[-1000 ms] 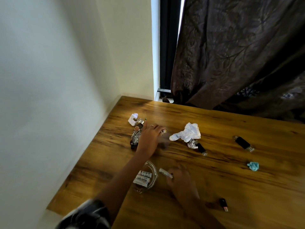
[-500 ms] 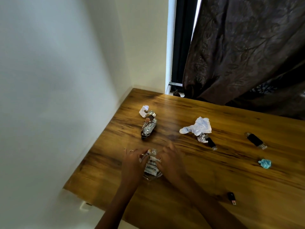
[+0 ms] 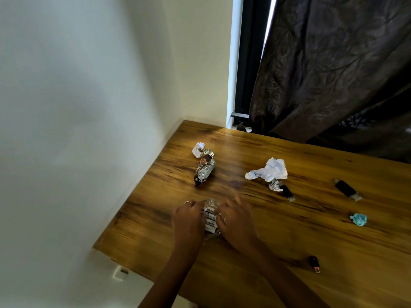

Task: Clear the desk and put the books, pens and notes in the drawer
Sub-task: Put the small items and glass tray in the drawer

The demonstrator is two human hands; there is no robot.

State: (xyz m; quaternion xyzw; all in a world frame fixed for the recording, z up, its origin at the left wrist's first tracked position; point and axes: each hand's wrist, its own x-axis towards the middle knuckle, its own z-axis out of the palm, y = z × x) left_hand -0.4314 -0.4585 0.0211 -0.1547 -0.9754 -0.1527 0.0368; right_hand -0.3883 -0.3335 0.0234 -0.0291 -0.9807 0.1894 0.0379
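A small clear glass dish [image 3: 211, 221] holding white labelled sticks sits near the front left of the wooden desk [image 3: 289, 236]. My left hand [image 3: 189, 221] cups its left side and my right hand [image 3: 236, 222] cups its right side, fingers curled against the rim. A silver and brown foil wrapper [image 3: 204, 171] lies behind the dish, with a small crumpled white paper [image 3: 198, 149] at its far end. A larger crumpled white paper [image 3: 270, 169] lies mid-desk. No books, pens or drawer show.
A black USB stick [image 3: 288, 192] lies beside the larger paper, another black stick [image 3: 347, 189] further right, and a small black one [image 3: 314, 263] near the front. A crumpled blue scrap [image 3: 358, 219] sits at the right. White wall on the left, dark curtain [image 3: 333, 74] behind.
My left hand came back from the foil wrapper to the dish. Both hands have closed in around the dish. The view has shifted left and tilted up.
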